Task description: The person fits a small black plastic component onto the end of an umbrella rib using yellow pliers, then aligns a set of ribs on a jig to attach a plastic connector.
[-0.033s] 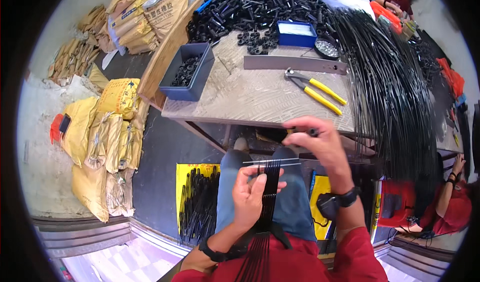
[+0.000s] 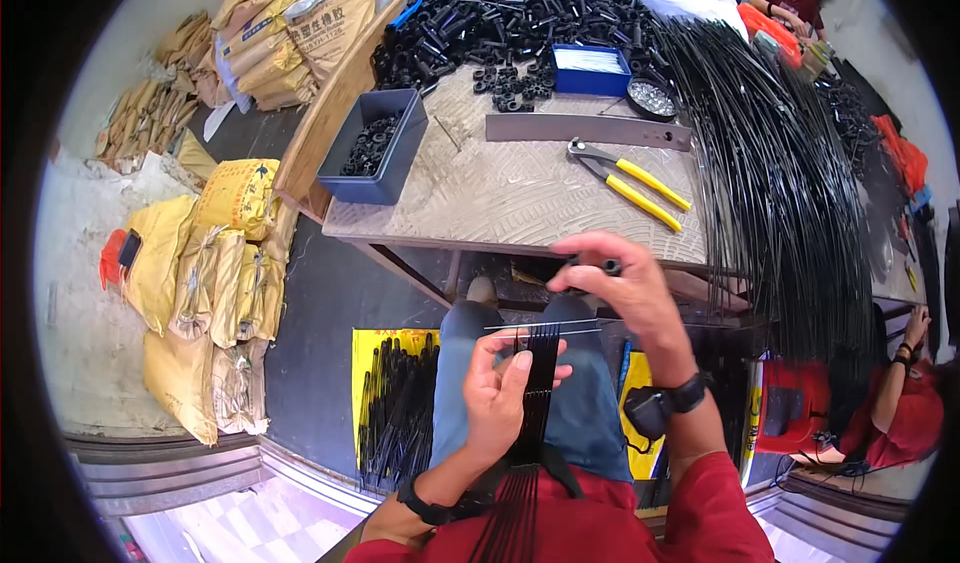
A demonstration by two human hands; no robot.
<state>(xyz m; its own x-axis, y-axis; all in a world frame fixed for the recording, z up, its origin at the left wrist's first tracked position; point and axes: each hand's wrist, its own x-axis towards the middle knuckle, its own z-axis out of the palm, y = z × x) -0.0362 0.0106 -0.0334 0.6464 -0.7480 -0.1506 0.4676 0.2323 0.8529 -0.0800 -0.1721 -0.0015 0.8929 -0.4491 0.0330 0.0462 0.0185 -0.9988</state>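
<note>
My left hand (image 2: pixel 500 378) is closed around a flat row of thin black rods (image 2: pixel 540 378) above my lap. The rods run down toward my chest. Two thin pale metal rods (image 2: pixel 575 325) lie crosswise at the row's far end. To the right and a little farther off, my right hand (image 2: pixel 615 278) is raised near the table's front edge, fingers curled, with a small black cylindrical part (image 2: pixel 610 266) held among them. Something dark also shows between thumb and forefinger, too small to make out.
On the table (image 2: pixel 460 203) are yellow-handled pliers (image 2: pixel 640 188), a flat metal bar (image 2: pixel 590 131), a grey bin (image 2: pixel 370 178) of black rings, a blue box (image 2: pixel 592 81), and a heap of black parts (image 2: pixel 510 23). Long black rods (image 2: pixel 770 173) hang over its right side. Yellow sacks (image 2: pixel 220 273) stand left.
My right hand has shifted slightly left and its fingers have turned, so the small black part shows more clearly. My left hand has hardly moved.
</note>
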